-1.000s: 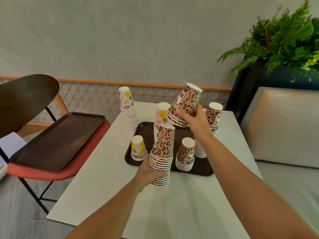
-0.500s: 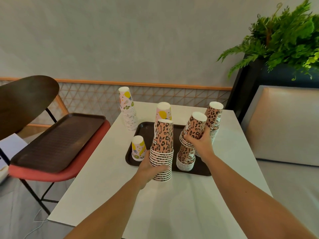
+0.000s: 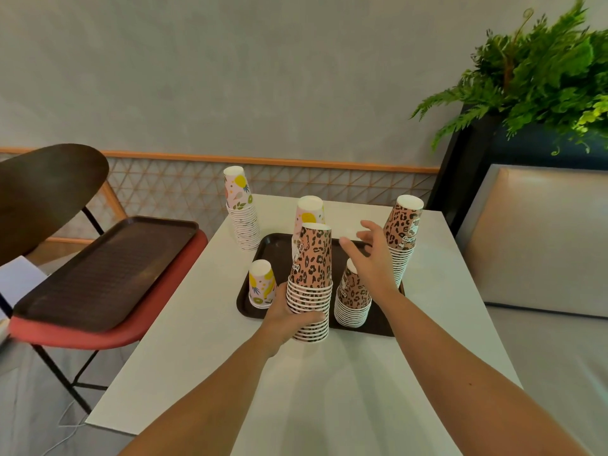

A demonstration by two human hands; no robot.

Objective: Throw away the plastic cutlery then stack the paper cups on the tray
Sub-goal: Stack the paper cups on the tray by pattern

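Left hand [image 3: 286, 315] curls round base of tall stack [image 3: 312, 274], at tray [image 3: 279, 248] edge. Right hand [image 3: 371, 258], fingers spread, empty, above short stack [image 3: 352, 297].

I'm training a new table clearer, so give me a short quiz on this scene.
1. True or false: the right hand grips a cup.
2. What does the left hand grip? A: white fruit-print cup stack; B: tall stack of leopard-print paper cups; C: tray rim.
3. Fill in: the spare dark brown plastic tray lies on a red ___.
Key: 1 false; 2 B; 3 chair.
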